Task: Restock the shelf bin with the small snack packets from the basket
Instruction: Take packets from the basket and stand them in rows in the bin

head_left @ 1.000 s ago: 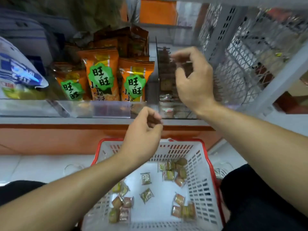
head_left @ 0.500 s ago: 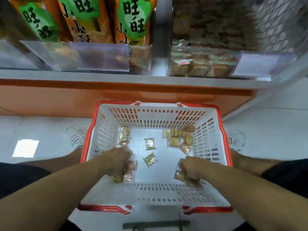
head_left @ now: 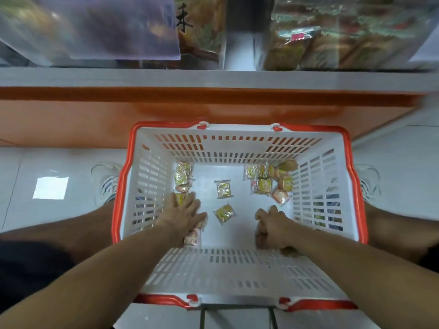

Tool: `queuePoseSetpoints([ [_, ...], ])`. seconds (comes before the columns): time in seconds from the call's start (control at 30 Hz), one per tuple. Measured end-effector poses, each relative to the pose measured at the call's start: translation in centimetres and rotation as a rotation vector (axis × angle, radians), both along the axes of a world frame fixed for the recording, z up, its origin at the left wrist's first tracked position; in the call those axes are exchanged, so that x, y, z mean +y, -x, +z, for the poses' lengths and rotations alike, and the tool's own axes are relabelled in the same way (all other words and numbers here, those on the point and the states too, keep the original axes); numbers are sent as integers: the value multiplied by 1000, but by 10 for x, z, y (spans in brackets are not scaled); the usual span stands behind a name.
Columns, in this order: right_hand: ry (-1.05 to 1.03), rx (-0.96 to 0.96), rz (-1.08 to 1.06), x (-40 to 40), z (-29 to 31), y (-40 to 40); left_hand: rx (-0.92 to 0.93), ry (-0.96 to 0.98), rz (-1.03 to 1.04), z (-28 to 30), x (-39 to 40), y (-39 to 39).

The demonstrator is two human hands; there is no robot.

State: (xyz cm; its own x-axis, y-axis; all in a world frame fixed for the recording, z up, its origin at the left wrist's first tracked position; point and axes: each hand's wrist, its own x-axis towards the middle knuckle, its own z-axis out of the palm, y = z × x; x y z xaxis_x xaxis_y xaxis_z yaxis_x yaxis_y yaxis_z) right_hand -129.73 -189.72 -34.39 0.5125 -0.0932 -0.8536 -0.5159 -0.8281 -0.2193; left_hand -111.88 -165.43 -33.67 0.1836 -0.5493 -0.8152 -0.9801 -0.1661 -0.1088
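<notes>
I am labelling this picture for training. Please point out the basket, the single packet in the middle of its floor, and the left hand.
basket [head_left: 240, 126]: head view, on its far orange rim.
middle packet [head_left: 223, 189]: head view, centre of its wrapper.
left hand [head_left: 183, 211]: head view, back of the hand.

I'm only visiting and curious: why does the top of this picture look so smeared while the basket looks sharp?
Head view: the clear-fronted shelf bin at the top is motion-blurred; the white plastic basket with red rim and its small snack packets are crisper; the wide lens bows the basket's sides; a bright glare patch lies on the floor tile.
</notes>
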Motion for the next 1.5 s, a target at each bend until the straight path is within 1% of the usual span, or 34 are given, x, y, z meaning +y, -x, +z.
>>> queuePoseSetpoints([
  [0.13, -40, -32, -1, 6, -2, 1, 75, 79, -157, -9, -1, 3],
  [0.23, -19, -66, 82, 8, -3, 1, 70, 111, -299, -11, -10, 9],
  [0.33, -22, -80, 200, 10, -5, 0, 62, 130, -366, -14, -12, 13],
  [0.47, -37, -79, 306, 12, -7, -2, 118, 119, -380, -13, -12, 12],
  [0.57, -45, -80, 306, 11, -7, -2, 195, 47, -338, -12, -13, 18],
  [0.7, -98, -6, 291, 8, -4, -6, 244, 0, -267, -10, -11, 22],
  [0.8, -144, 47, 344, 5, 2, -10, 250, -10, -327, -6, -11, 22],
  [0.9, -151, 38, 414, 4, 5, -11, 220, -13, -380, 0, -15, 25],
  [0.97, -120, 12, 455, 4, 6, -11, 208, -15, -371, 1, -16, 26],
  [1.07, -105, -3, 442, 5, 8, -9, 190, -40, -337, 1, -15, 24],
  [1.13, -99, -17, 403, 3, 11, -10, 166, -47, -213, 3, -15, 22],
  [1.2, -98, -45, 353, 0, 21, -16, 209, -33, 39, 9, -16, 16],
  [1.27, -89, -87, 326, -5, 38, -33, 281, 12, 381, 24, -23, 5],
  [1.3, -87, -101, 313, -7, 50, -44, 343, 46, 606, 34, -28, -2],
  [1.37, -93, -137, 290, -13, 85, -71, 517, 136, 1048, 55, -40, -15],
  [1.4, -105, -158, 283, -16, 107, -84, 593, 198, 1177, 70, -48, -22],
  [1.43, -126, -177, 268, -20, 131, -96, 643, 268, 1243, 87, -55, -30],
  [1.5, -218, -227, 171, -28, 186, -111, 715, 375, 1246, 126, -71, -46],
])
